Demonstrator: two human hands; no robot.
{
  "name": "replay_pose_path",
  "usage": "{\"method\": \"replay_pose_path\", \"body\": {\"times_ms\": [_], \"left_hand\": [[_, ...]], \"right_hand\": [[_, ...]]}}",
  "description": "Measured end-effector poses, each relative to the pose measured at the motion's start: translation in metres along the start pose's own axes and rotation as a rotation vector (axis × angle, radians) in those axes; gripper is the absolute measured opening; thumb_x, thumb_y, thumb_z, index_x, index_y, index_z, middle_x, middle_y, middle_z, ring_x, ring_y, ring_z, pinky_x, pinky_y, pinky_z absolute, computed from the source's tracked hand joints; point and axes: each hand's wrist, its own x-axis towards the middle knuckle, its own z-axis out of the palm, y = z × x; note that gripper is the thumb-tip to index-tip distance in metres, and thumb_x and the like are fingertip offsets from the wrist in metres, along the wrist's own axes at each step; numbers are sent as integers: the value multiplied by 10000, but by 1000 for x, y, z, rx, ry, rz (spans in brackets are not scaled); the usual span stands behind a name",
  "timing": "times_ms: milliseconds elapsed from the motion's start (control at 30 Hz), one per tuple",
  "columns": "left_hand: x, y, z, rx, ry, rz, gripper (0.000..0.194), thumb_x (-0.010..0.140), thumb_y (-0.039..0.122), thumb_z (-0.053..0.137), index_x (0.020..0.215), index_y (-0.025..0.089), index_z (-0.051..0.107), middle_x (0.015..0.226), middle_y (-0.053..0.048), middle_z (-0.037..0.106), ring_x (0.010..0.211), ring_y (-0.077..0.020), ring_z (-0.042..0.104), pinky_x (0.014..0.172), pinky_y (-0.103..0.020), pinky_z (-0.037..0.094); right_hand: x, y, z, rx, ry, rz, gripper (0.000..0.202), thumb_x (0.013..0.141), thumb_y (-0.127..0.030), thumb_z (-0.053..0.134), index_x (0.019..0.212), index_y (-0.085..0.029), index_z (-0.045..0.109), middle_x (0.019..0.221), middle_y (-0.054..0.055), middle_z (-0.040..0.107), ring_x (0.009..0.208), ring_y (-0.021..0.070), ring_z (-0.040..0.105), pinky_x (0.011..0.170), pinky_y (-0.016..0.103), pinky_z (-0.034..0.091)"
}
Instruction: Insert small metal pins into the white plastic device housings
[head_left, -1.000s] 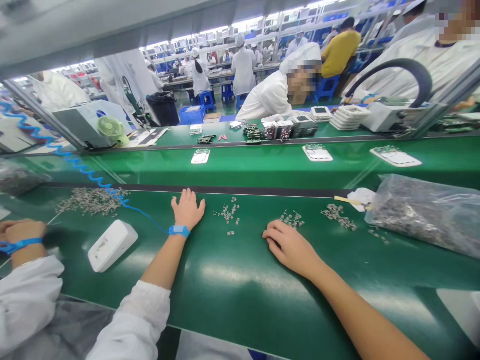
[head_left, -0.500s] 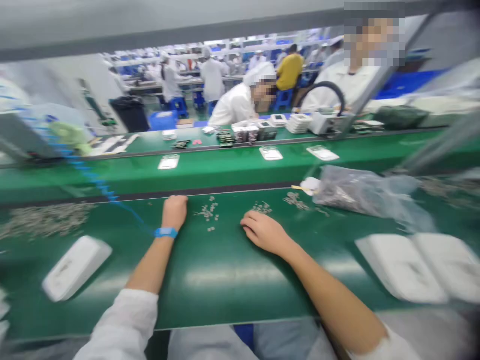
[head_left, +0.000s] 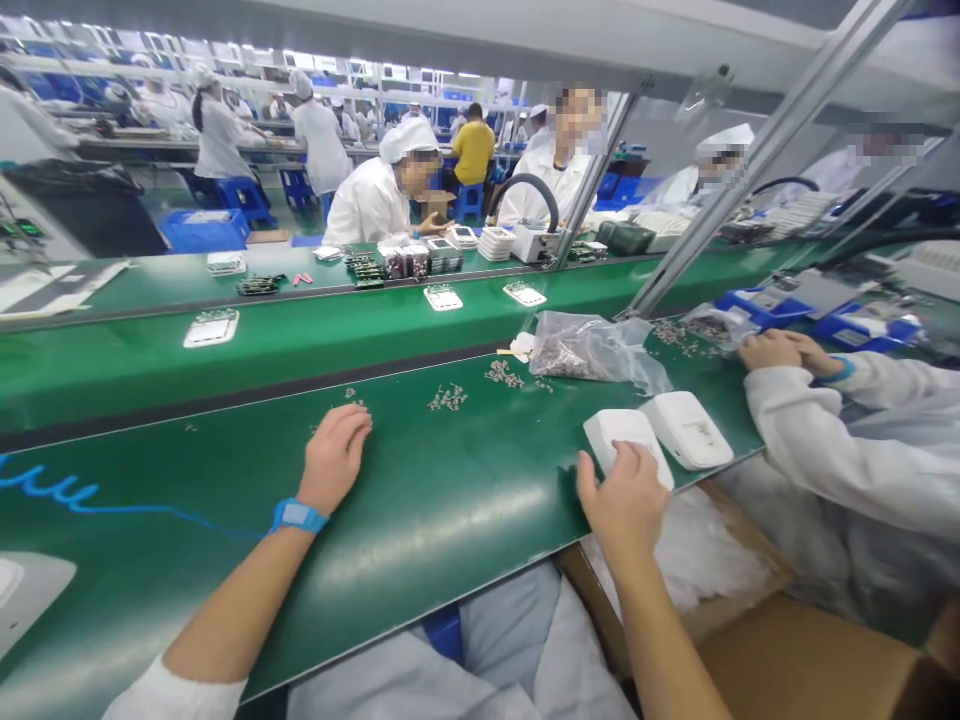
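Observation:
My left hand (head_left: 334, 455), with a blue wrist strap (head_left: 298, 515), rests at a small pile of metal parts (head_left: 351, 398) on the green bench (head_left: 450, 480). Its fingers are bent together, and whatever they hold is too small to make out. My right hand (head_left: 626, 495) is at the near white housing (head_left: 611, 425), thumb and fingers apart, with nothing seen gripped. Beside that housing lies a second white housing (head_left: 688, 430) with small parts on its top. Two more piles of small parts, one here (head_left: 448, 398) and one here (head_left: 504, 374), lie between my hands, farther back.
A clear bag of parts (head_left: 577, 350) lies behind the housings. Another person's hands (head_left: 784, 350) are at the right. An open cardboard box (head_left: 795, 650) stands below the bench edge. A metal post (head_left: 705, 200) rises beyond the bag. A blue coiled cord (head_left: 67, 490) runs to my strap.
The view has turned right. My right hand has left the small parts and reached the white housing, its fingers spreading. My left hand is now at a small pile of parts.

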Motion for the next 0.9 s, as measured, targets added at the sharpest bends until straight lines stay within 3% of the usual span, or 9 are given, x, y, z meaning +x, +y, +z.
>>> {"method": "replay_pose_path", "body": {"times_ms": [100, 233, 333, 500, 633, 733, 900], "left_hand": [[-7, 15, 5, -100, -53, -10, 119, 943, 195, 541, 1002, 206, 644, 1088, -87, 661, 1039, -192, 655, 896, -361, 582], [-12, 22, 6, -202, -118, -19, 201, 943, 171, 536, 1135, 200, 589, 1106, -100, 655, 1038, -185, 667, 945, -390, 568], [-12, 24, 6, -318, -177, -99, 248, 926, 178, 572, 1172, 202, 548, 1021, -75, 682, 974, -179, 702, 981, -405, 544], [-15, 38, 4, -724, -342, -331, 397, 867, 218, 661, 1228, 208, 498, 1048, -61, 662, 811, -147, 731, 756, -284, 578], [-18, 53, 4, -860, -366, -350, 405, 821, 205, 707, 1191, 195, 540, 1042, -60, 648, 827, -135, 715, 769, -267, 567], [-18, 59, 3, -1060, -413, -466, 403, 775, 188, 750, 1129, 183, 559, 994, -47, 660, 795, -124, 705, 767, -268, 569], [-16, 62, -1, -1372, -609, -658, 490, 656, 210, 847, 1049, 163, 557, 868, -25, 676, 715, -132, 685, 712, -290, 568]], "right_hand": [[-21, -50, -15, 153, -109, -140, 396, 957, -369, 502, 1268, -125, 512, 1280, 239, 537, 1125, 375, 569, 853, 476, 502], [-45, -122, -34, 421, -382, -332, 309, 946, -316, 516, 1208, -154, 547, 1385, 244, 433, 1128, 347, 565, 910, 498, 522], [-44, -154, -40, 546, -461, -424, 248, 961, -245, 482, 1169, -148, 576, 1391, 239, 420, 1071, 291, 595, 892, 461, 549], [-10, -166, -34, 614, -436, -694, 243, 995, -192, 453, 1152, -196, 640, 1152, 130, 625, 963, 227, 632, 795, 355, 559], [6, -161, -29, 658, -460, -769, 217, 997, -197, 481, 1050, -178, 691, 968, 99, 675, 883, 215, 642, 759, 343, 554], [12, -155, -30, 757, -571, -824, 214, 994, -177, 483, 1060, -173, 687, 988, 95, 683, 881, 197, 652, 769, 331, 554], [22, -152, -33, 1033, -677, -899, 140, 958, -166, 564, 952, -204, 699, 996, 67, 679, 886, 158, 656, 770, 279, 539]]}}
